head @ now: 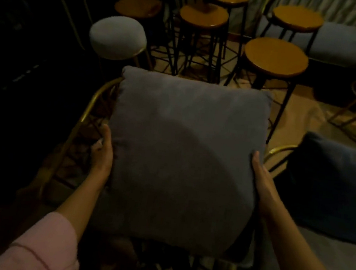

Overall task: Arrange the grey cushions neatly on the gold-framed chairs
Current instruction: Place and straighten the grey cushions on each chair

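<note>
A square grey cushion (183,155) fills the middle of the head view, held flat between both hands above a gold-framed chair (91,106) whose curved gold rail shows at its left. My left hand (102,150) presses the cushion's left edge. On the right edge lies my right hand (259,174), palm inward. A second, darker grey cushion (334,187) leans on the neighbouring gold-framed chair (280,150) at the right. The seat under the held cushion is hidden.
Several round wooden stools on black legs (276,57) crowd the floor ahead. A grey padded stool with gold legs (118,36) stands at the upper left. A pale upholstered seat (352,44) sits at the far right. The left side is dark.
</note>
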### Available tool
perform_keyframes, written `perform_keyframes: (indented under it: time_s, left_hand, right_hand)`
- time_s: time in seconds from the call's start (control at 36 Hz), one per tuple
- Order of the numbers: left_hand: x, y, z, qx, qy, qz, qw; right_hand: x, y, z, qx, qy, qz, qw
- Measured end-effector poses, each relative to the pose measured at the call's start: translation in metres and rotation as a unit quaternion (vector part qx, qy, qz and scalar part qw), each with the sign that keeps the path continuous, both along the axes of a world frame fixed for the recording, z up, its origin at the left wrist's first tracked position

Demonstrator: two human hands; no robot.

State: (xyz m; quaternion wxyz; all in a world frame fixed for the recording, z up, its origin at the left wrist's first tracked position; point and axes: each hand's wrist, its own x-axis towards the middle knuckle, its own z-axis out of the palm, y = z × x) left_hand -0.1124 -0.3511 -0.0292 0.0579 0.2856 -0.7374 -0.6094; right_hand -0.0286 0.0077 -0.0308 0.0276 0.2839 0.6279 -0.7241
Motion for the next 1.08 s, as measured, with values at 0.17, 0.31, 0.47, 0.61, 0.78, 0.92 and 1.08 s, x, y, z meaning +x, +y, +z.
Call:
perform_keyframes:
  time_s: [0.17, 0.31, 0.47, 0.61, 0.78, 0.92, 1.08]
  left_hand:
    - [-0.114, -0.045, 0.015, -0.063, 0.020, -0.033, 0.997]
    - [-0.224, -0.075, 0.006, -0.003, 0.001, -0.086, 0.996]
    - [-0.322, -0.085, -0.026, -0.017, -0.017, -0.101, 0.995]
    - [-0.349, -0.066, -0.060, -0.062, -0.070, -0.123, 0.988]
    - [-0.345, -0.058, -0.128, -0.013, -0.138, -0.197, 0.971]
    - [-0.346, -0.052, -0.141, -0.011, -0.141, -0.219, 0.965]
    - [-0.346, -0.052, -0.137, -0.008, -0.148, -0.212, 0.966]
  right_hand:
    - [-0.139, -0.042, 0.013, 0.050, 0.038, 0.015, 0.998]
    - [-0.238, -0.062, 0.007, 0.071, 0.072, 0.018, 0.995]
    - [-0.315, -0.070, -0.014, 0.064, 0.090, 0.022, 0.994]
    - [-0.341, -0.074, -0.040, 0.106, 0.062, 0.011, 0.992]
    - [-0.332, -0.079, -0.098, 0.146, -0.022, 0.005, 0.989]
    - [-0.327, -0.078, -0.117, 0.095, -0.090, -0.015, 0.991]
    - [-0.323, -0.080, -0.111, 0.092, -0.117, -0.045, 0.988]
